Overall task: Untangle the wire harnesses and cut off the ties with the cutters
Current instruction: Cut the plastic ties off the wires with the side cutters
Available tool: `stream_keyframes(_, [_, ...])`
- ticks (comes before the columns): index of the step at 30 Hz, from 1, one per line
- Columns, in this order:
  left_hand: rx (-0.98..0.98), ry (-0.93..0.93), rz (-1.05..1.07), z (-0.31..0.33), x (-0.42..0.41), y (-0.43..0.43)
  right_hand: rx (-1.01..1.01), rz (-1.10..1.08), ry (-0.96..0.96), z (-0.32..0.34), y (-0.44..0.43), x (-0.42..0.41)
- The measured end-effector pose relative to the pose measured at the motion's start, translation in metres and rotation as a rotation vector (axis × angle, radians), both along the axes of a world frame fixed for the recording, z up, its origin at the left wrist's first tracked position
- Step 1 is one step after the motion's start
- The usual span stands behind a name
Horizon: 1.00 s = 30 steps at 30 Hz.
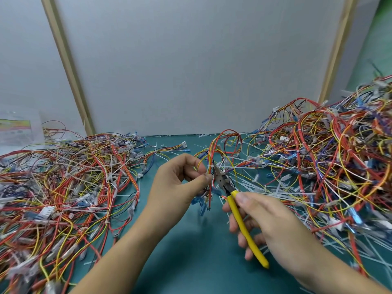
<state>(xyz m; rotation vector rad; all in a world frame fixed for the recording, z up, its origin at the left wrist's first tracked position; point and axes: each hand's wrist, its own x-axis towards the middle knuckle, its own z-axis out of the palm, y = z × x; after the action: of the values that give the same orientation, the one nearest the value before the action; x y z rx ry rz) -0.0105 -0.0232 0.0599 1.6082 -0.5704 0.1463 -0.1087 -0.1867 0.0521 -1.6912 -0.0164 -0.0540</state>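
My left hand (pixel 178 183) pinches a small wire harness (pixel 220 145) of red, yellow and blue wires, held upright above the green mat. A white tie (pixel 210 165) wraps the bundle just above my fingertips. My right hand (pixel 261 221) grips the yellow-handled cutters (pixel 244 221). Their metal jaws (pixel 218 174) point up and left, and the tips touch the harness at the tie. Blue connectors (pixel 201 205) dangle from the harness below my left hand.
A large heap of loose wires (pixel 63 187) covers the left of the green mat (pixel 186 251). A taller tangled heap (pixel 331 158) fills the right side. Cut white ties (pixel 265 187) litter the mat near the cutters. A grey partition (pixel 191 71) stands behind.
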Motion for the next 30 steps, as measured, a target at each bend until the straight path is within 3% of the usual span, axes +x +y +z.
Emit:
stream_keyframes(23, [0.028,0.015,0.018,-0.0006,-0.0002,-0.0009,0.163,-0.013,-0.046,0.0052,0.0030,-0.0044])
stream_keyframes(30, [0.258,-0.206,0.032,-0.0050,-0.0063,-0.0028,0.180,-0.242,-0.255,0.0081,-0.0015,-0.0017])
